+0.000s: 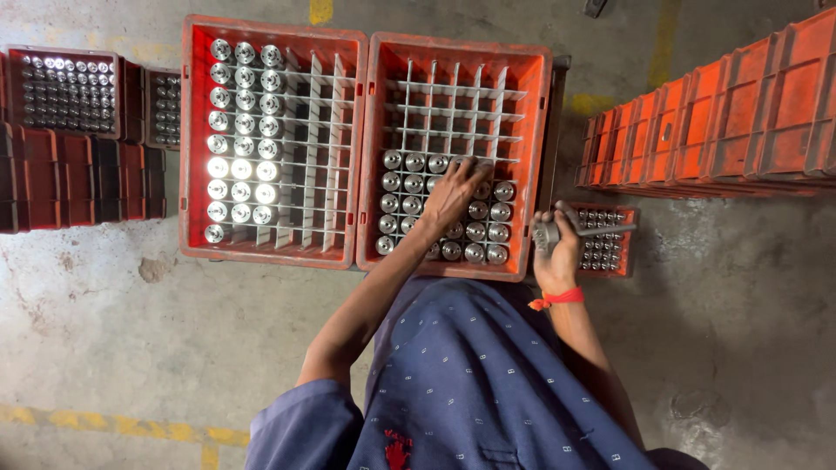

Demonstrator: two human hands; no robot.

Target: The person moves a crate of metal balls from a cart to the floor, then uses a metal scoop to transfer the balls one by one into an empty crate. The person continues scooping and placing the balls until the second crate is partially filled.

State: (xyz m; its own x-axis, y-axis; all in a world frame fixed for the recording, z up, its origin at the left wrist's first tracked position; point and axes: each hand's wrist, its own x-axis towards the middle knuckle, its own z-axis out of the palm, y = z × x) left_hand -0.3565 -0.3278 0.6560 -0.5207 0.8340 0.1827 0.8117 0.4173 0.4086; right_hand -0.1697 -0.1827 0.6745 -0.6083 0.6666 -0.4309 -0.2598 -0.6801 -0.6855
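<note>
our left hand (pixel 453 193) reaches into the right-hand red plastic crate (pixel 455 52) with its white divider grid, fingers spread and curled down on the shiny cylindrical metal parts (pixel 401 183) standing in the near cells; we cannot tell whether one is gripped. our right hand (pixel 557 252), fingers wrapped closed, holds a grey metal tool (pixel 575 228) just right of that crate. touching it on the left, a second red crate (pixel 272 30) holds three columns of like parts.

Shiny metal cylinders (pixel 453 228) upright in red crate (pixel 374 148) dividers, lower rows.
</note>
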